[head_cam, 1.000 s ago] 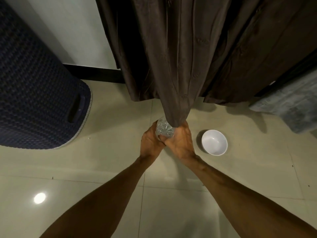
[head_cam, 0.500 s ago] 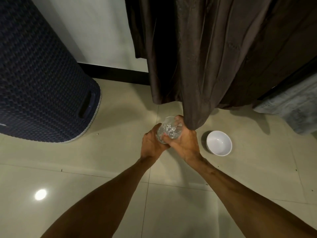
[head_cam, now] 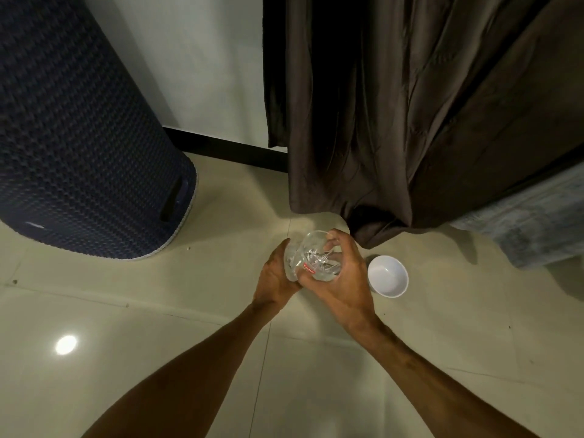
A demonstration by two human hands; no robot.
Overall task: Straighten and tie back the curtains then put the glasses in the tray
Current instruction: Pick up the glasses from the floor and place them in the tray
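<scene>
While left hand (head_cam: 274, 276) and right hand (head_cam: 346, 281) clasp it, smooth clear glass (head_cam: 311, 256) tilts

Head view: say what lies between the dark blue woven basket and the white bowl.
In the head view, the left hand and right hand, together gripping a clear glass, over bare floor tile.

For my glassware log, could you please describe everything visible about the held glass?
The glass is clear, with a faceted, cut-looking pattern and a small red label on its side. It looks empty and is tilted, rim pointing away from the person. The left hand cups one side and the right hand grips the other, near the curtain hem.
</scene>
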